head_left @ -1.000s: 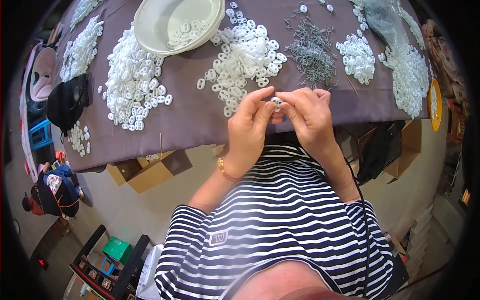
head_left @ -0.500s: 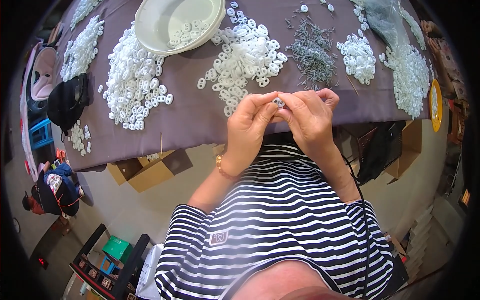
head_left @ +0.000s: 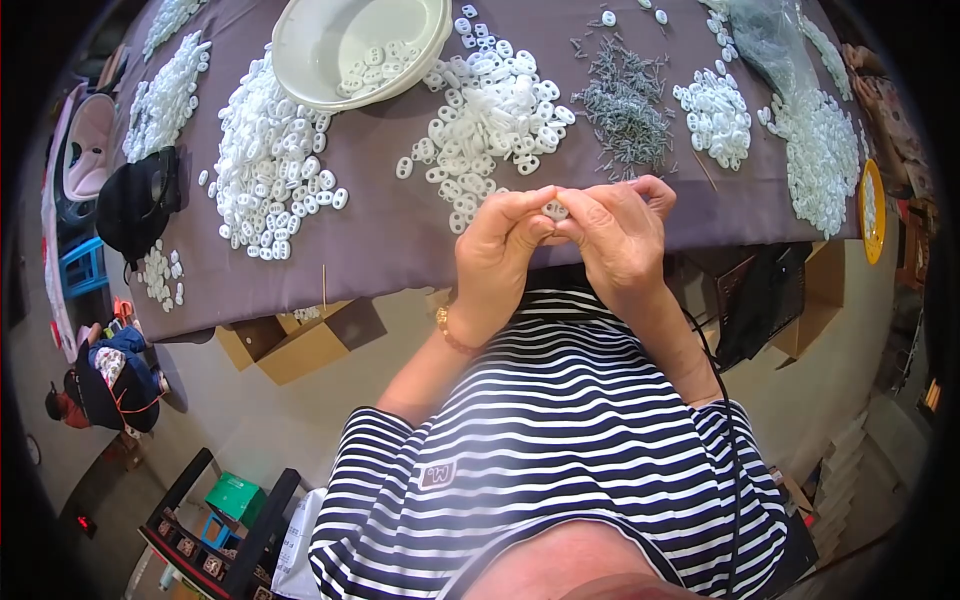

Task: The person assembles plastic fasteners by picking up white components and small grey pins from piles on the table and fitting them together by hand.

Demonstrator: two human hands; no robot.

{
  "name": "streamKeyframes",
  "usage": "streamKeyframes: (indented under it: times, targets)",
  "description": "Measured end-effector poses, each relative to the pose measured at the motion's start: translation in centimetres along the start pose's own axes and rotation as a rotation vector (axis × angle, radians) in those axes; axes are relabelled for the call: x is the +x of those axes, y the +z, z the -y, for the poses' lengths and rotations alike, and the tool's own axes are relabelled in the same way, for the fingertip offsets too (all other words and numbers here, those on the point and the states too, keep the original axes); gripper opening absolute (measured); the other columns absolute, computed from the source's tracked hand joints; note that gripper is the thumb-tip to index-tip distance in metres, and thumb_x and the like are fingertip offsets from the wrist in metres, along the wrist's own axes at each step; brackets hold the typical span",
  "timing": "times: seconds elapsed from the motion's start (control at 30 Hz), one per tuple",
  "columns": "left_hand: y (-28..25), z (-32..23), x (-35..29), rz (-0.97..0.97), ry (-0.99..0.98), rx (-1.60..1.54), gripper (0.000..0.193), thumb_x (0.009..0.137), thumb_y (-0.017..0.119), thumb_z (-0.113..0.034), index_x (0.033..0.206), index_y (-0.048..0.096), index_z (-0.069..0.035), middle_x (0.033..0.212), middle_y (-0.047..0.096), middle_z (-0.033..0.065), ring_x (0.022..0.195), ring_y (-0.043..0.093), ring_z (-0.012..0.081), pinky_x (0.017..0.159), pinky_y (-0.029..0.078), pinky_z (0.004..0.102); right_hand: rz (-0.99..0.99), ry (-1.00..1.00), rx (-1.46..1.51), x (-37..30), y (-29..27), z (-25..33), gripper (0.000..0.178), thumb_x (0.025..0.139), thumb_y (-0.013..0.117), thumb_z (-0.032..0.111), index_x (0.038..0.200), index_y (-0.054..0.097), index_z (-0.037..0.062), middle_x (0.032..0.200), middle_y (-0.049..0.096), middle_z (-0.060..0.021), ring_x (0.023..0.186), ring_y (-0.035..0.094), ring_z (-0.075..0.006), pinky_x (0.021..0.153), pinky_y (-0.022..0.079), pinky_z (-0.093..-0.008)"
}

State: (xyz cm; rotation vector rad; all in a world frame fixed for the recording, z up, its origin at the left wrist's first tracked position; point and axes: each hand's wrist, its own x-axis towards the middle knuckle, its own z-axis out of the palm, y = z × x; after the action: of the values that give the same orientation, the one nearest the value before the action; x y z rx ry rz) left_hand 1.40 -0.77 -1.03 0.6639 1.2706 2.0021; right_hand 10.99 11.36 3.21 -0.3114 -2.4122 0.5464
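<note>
Between my fingertips, above the table's near edge, is a small white oval plastic piece (head_left: 556,210) with holes in it. My left hand (head_left: 500,250) pinches it from the left with thumb and forefinger. From the right, my right hand (head_left: 622,235) grips the same piece, its fingers covering part of it. Just beyond the hands lies a heap of white two-holed oval pieces (head_left: 490,110). To the right of that heap is a pile of small grey screw-like pins (head_left: 628,105).
A cream basin (head_left: 360,50) with a few white pieces stands at the back. More white ovals (head_left: 270,160) lie left, smaller heaps (head_left: 715,115) right, beside a clear plastic bag (head_left: 770,45). A yellow dish (head_left: 872,215) sits at the right edge. Cardboard boxes (head_left: 300,350) stand below the table.
The white piece has turned slightly between my fingertips, and the fingers have shifted a little around it. Both hands stay in nearly the same place.
</note>
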Motion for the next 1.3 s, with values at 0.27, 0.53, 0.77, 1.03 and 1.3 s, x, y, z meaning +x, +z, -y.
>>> streamKeyframes:
  times: [0.27,0.53,0.77,1.03,1.3]
  targets:
    - [0.3,0.0,0.0,-0.047,0.102,0.131,0.020,0.099,0.059,-0.005,0.117,0.062,0.003,0.102,0.063,0.0063,0.087,0.065,0.0107,0.078,0.056,0.0227,-0.020,-0.035,-0.006,-0.1,0.4,0.0,0.029,0.075,0.075,0.003,0.104,0.069,0.0042,0.087,0.066,-0.0021,0.075,0.062,-0.0170,0.080,0.037,-0.0356]
    - [0.3,0.0,0.1,-0.080,0.079,0.052,0.022,0.099,0.059,-0.006,0.119,0.061,0.003,0.104,0.063,0.0058,0.090,0.063,0.0098,0.079,0.055,0.0224,-0.013,-0.030,0.002,0.2,0.7,0.2,0.034,0.075,0.076,0.004,0.108,0.069,0.0026,0.089,0.066,-0.0020,0.077,0.061,-0.0166,0.082,0.037,-0.0353]
    - [-0.1,-0.4,0.3,0.031,0.021,-0.056,0.030,0.099,0.058,-0.003,0.127,0.057,0.004,0.098,0.057,0.0028,0.090,0.059,0.0091,0.084,0.056,0.0252,0.002,-0.044,-0.014,0.2,0.4,-0.7,0.036,0.077,0.075,0.006,0.113,0.070,0.0022,0.090,0.067,-0.0014,0.078,0.061,-0.0155,0.083,0.036,-0.0343]
    - [0.2,-0.8,0.5,0.001,-0.034,-0.079,0.028,0.099,0.057,-0.002,0.127,0.057,0.005,0.097,0.057,0.0040,0.089,0.061,0.0108,0.087,0.058,0.0278,0.029,-0.003,0.089,0.5,0.1,-0.7,0.034,0.079,0.074,0.009,0.112,0.070,0.0013,0.090,0.068,-0.0018,0.080,0.062,-0.0158,0.086,0.038,-0.0348]
    - [0.1,-0.7,0.5,-0.032,-0.027,0.039,0.024,0.099,0.056,-0.001,0.122,0.060,0.006,0.098,0.060,0.0064,0.088,0.065,0.0124,0.081,0.059,0.0261,-0.011,0.010,0.059,-0.5,1.2,-0.8,0.033,0.080,0.073,0.006,0.113,0.070,0.0012,0.088,0.067,-0.0020,0.078,0.063,-0.0161,0.087,0.040,-0.0355]
